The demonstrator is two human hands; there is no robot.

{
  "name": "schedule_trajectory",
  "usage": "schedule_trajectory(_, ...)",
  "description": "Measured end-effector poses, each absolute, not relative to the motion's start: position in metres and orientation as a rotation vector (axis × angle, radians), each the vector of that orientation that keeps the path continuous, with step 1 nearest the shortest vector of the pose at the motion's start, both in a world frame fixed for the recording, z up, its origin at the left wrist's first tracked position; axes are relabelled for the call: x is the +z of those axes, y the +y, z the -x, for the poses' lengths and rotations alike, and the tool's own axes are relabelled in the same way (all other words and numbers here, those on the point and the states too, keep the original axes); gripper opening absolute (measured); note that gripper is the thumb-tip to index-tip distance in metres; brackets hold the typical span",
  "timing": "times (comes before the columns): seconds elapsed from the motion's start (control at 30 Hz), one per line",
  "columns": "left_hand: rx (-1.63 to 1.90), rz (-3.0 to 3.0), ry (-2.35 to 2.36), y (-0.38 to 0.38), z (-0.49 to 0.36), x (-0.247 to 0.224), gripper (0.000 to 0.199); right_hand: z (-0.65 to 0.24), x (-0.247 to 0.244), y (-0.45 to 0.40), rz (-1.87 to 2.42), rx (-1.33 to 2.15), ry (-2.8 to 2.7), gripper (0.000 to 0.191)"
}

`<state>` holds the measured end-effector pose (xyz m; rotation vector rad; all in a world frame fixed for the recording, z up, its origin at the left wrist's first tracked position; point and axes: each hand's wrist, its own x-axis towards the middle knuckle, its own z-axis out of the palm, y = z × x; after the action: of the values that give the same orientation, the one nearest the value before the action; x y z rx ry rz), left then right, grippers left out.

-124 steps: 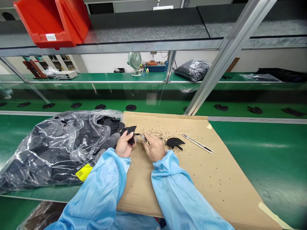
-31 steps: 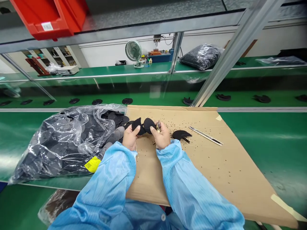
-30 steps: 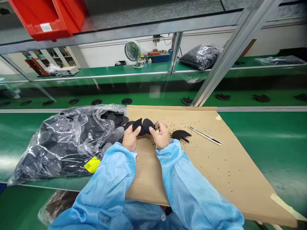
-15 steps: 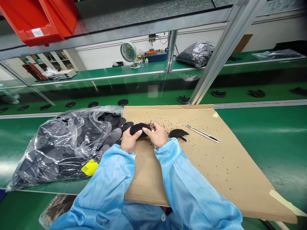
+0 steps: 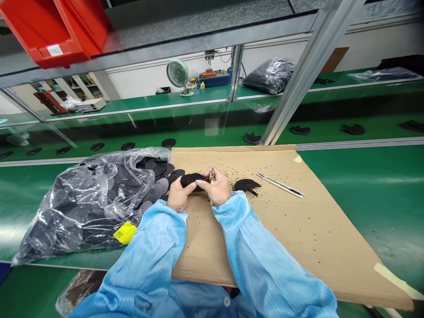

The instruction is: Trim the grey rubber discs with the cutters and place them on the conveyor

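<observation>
Between my hands is a fanned stack of thin black discs [image 5: 192,178]. My left hand [image 5: 178,196] grips its left end, thumb in front. My right hand [image 5: 218,187] is closed round a small shiny metal tool [image 5: 212,176] that looks like nail clippers, upright at the stack's right end. The right thumb presses on the discs too; the fingers behind are hidden. A dark curved piece [image 5: 245,184] lies on the brown cardboard [image 5: 265,238] just right of my right hand. Small black bits are scattered around it.
To the left, a clear plastic bag [image 5: 82,207] spills dark discs towards my left hand. A white-and-dark slim cutter [image 5: 281,185] lies on the cardboard at right. Behind, dark pieces are spaced along a green belt [image 5: 205,137]. A slanted metal post [image 5: 298,79] and a red bin [image 5: 66,35] stand ahead.
The discs in my hands now show more fanned-out edges. The metal tool has shifted slightly right and is more fully in view. Both hands stay in nearly the same place.
</observation>
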<state>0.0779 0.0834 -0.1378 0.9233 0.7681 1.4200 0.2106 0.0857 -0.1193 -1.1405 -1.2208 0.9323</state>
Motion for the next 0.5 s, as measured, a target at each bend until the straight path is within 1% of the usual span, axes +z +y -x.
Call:
schedule_trajectory(0.1, 1.363, -0.806, 0.698, 0.084, -0.076, -0.134, 0.033, -0.208, -0.119, 0.083, 1.128, 0.889, -1.279, 0.030)
schedule_trajectory(0.27, 1.167, -0.500, 0.686, 0.088, -0.067, -0.130, 0.024, -0.205, -0.122, 0.078, 0.937, 0.996, -1.384, 0.024)
schedule_trajectory(0.4, 1.115, -0.406, 0.665, 0.087, -0.065, -0.128, 0.011, -0.202, -0.120, 0.074, 0.953, 0.795, -1.509, 0.015)
schedule_trajectory(0.5, 1.099, -0.393, 0.671, 0.086, -0.066, -0.126, 0.015, -0.202, -0.117, 0.071, 0.939, 0.666, -1.591, 0.014)
